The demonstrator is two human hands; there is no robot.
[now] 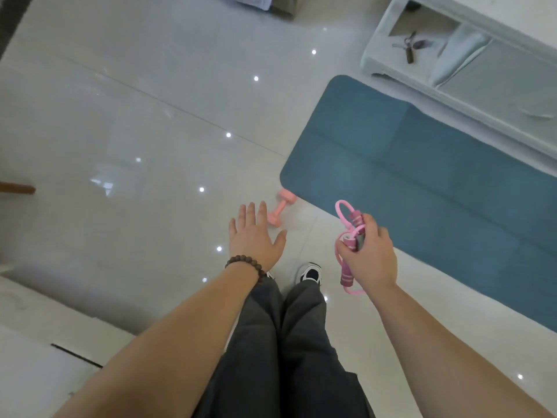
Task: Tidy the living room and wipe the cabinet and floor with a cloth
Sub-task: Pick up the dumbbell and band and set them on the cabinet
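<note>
My right hand (369,254) grips a bundled pink skipping rope (349,233) by its dark pink handles, with loops of cord sticking out above and below the fist. A small pink dumbbell (280,209) lies on the glossy white tile floor (135,131), touching the near corner of a blue exercise mat (422,182). My left hand (254,236) hovers flat with fingers spread, just left of the dumbbell and holding nothing. A bead bracelet sits on that wrist.
A low white cabinet (470,86) stands at the upper right beyond the mat, with a bunch of keys (410,46) in its open shelf. My legs and shoes (310,274) are below the hands. White furniture (36,342) fills the lower left corner.
</note>
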